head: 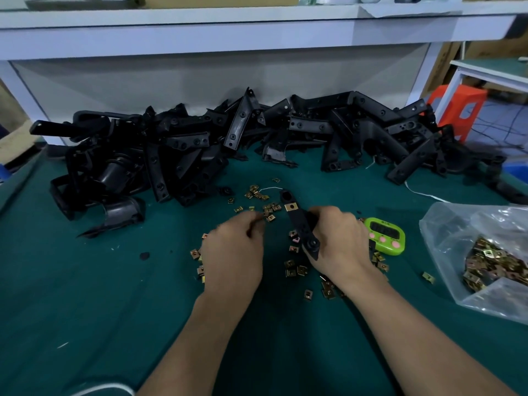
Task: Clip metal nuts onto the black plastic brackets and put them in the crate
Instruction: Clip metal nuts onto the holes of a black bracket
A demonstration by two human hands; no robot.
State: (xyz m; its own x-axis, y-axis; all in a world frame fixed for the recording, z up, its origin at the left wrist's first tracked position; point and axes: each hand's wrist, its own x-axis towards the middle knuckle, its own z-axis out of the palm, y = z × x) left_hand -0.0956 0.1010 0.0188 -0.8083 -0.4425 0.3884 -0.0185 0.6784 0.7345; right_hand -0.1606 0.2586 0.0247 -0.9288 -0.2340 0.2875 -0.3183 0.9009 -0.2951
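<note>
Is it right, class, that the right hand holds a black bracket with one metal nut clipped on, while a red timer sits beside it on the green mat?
Not quite: the timer is bright green, not red, as the head view shows. The rest stands: the right hand holds a black bracket with one metal nut clipped on, above the green mat.

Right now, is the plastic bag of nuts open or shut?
Open: the plastic bag gapes toward the hands, and the metal nuts inside lie exposed.

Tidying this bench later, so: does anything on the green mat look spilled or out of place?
Yes. Loose metal nuts lie scattered over the green mat around both hands, outside the plastic bag of nuts at right. One stray nut sits alone beside the bag. A green timer sits among them.
</note>
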